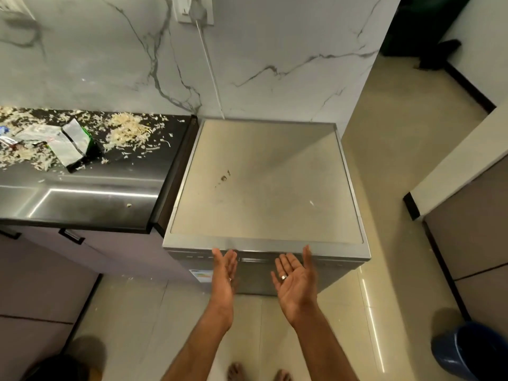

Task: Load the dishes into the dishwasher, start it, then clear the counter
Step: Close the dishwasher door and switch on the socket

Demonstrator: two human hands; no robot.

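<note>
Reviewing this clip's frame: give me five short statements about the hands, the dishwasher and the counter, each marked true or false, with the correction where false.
1. Both hands are palm-up with straight fingers and hold nothing. True: left hand, right hand.
2. The dishwasher door stands open. False: the dishwasher is closed, with both hands just at its top front edge.
3. The counter is littered with pale shreds and torn packets. True.
4. A stack of plates sits on the dishwasher's top. False: only small specks show there.
5. A blue bucket stands on the floor at the lower right. True.
</note>
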